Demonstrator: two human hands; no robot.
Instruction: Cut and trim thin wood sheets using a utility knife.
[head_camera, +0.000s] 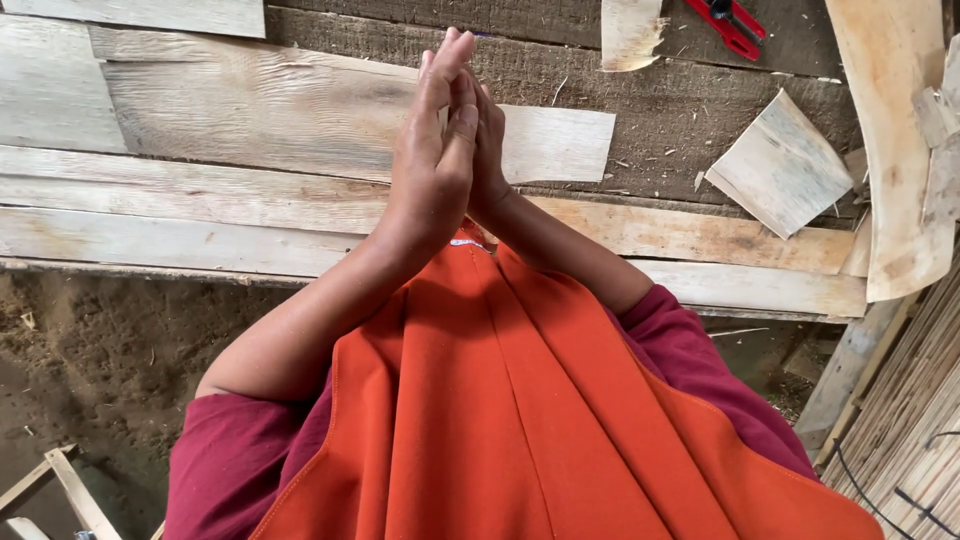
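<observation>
A: How were the hands?

B: The left hand (432, 165) and the right hand (487, 150) were pressed flat together, palm to palm, fingers straight and pointing away from the person. Nothing was held between them, as far as one could see.

A: And what lay about them?

B: Under them ran long pale planks (200, 215) on a rough wooden desk (660, 125). A thin veneer strip (555, 145) lay just behind the right hand. A squarish wood scrap (780, 165) sat well off to the right of the hands, and a curved wood piece (895, 150) farther right still.

A: Any tool?

B: A red tool (730, 22) lay beyond the hands, up and to the right, well apart. An orange apron (500, 420) over maroon sleeves (690, 355) hung below the wrists.
</observation>
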